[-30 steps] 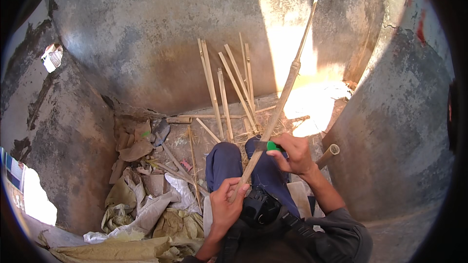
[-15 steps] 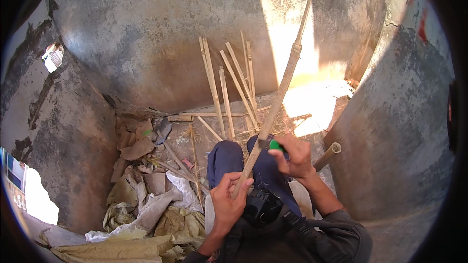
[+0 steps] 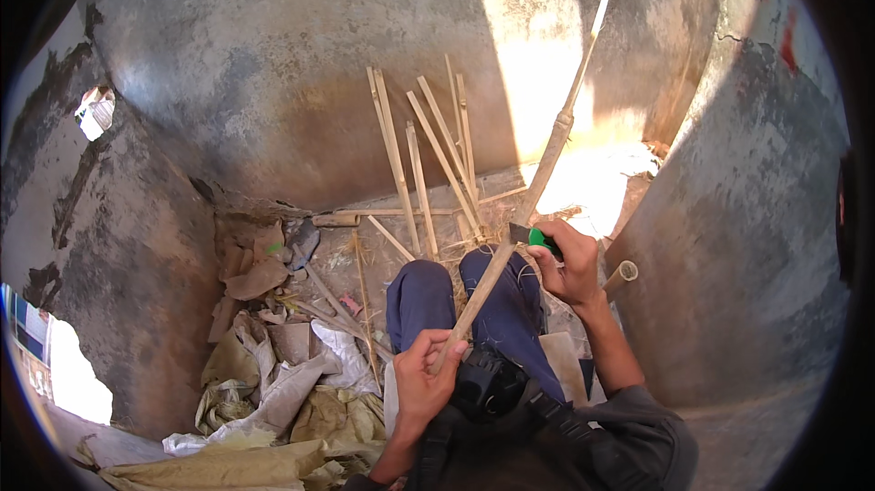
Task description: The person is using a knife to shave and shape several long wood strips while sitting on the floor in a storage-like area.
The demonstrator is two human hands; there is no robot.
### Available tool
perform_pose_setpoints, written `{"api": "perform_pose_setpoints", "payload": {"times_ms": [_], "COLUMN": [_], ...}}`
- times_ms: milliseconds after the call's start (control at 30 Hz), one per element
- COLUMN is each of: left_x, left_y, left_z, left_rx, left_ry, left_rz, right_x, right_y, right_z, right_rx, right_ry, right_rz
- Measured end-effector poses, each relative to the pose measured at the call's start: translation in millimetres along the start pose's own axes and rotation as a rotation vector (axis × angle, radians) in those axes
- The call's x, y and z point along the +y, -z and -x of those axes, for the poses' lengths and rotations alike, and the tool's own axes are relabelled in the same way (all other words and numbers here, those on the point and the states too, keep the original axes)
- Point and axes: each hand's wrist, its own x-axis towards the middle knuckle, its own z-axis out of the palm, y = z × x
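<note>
A long bamboo strip (image 3: 550,163) slants up from my lap toward the far wall, with a knotted joint partway along it. My left hand (image 3: 427,374) is closed round its near end, thumb on top. In my right hand (image 3: 572,265) is a knife (image 3: 540,238) with a green handle, gripped in closed fingers. Its short dark blade lies against the strip, above my knees. Part of the handle is hidden by my fingers.
Several split bamboo strips (image 3: 444,161) lean on the far curved wall (image 3: 301,81). Crumpled sacks (image 3: 337,416) and broken clay pieces (image 3: 258,279) lie at left. A bamboo tube (image 3: 623,273) stands beside the right wall (image 3: 729,245). Shavings litter the floor near my knees.
My right hand has pushed the knife away from me along the strip, slightly to the right. The strip's far end has swung right and lower. My left hand keeps its hold.
</note>
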Motion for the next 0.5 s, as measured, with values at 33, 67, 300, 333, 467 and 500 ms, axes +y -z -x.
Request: {"api": "perform_pose_setpoints", "payload": {"times_ms": [33, 67, 300, 333, 467, 500], "left_x": [0, 0, -7, -6, -21, -28], "left_y": [2, 4, 13, 14, 22, 27], "left_z": [1, 2, 9, 10, 25, 30], "left_rx": [0.004, 0.007, -0.011, -0.019, -0.091, -0.119], "left_ry": [-0.013, -0.026, -0.047, -0.032, 0.049, 0.071], "left_rz": [-0.018, -0.036, -0.100, -0.100, -0.057, -0.034], "right_x": [1, 3, 20, 24, 76, 102], "right_y": [0, 1, 19, 19, 45, 63], "right_z": [-3, -4, -22, -23, -41, -43], "right_rx": [0.003, 0.022, 0.104, 0.124, 0.366, 0.401], "right_ry": [0.017, 0.024, -0.011, -0.006, -0.189, -0.297], "right_rz": [0.003, 0.019, 0.106, 0.117, 0.250, 0.321]}}
